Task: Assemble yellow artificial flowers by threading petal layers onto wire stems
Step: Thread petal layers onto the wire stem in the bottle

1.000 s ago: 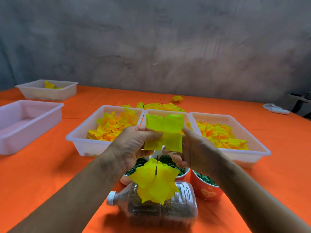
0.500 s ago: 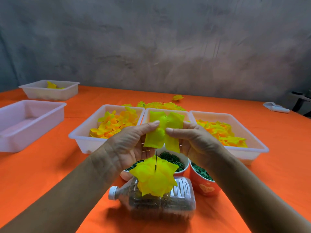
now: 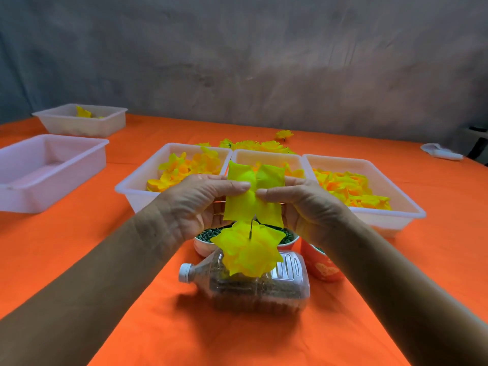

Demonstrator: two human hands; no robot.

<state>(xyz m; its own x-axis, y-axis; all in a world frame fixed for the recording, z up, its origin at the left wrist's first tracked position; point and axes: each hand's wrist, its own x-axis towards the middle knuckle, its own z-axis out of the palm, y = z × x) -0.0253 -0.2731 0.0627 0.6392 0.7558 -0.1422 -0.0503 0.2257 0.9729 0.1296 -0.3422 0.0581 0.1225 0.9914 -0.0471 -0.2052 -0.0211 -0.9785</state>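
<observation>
A flat yellow four-lobed petal layer [image 3: 252,195] is pinched at its centre between my left hand [image 3: 196,204] and my right hand [image 3: 303,207], thumbs nearly meeting. Just below it a thin dark wire stem [image 3: 250,229] sticks up out of a partly built yellow flower [image 3: 249,250]. That flower stands on a clear plastic bottle [image 3: 257,283] lying on its side and filled with dark material. The petal layer hovers directly above the wire tip, with its lower edge close to it.
Three white trays of yellow-orange petals, left [image 3: 137,186], middle [image 3: 264,155] and right [image 3: 396,207], sit behind my hands. A white cup of green pieces [image 3: 202,245] and a red cup [image 3: 323,268] flank the bottle. Two more trays [image 3: 50,167] [image 3: 81,121] stand at left. Finished flowers [image 3: 258,145] lie behind.
The petal layer has come down toward the wire tip. My thumbs have moved in to its centre, and the layer is now spread flatter.
</observation>
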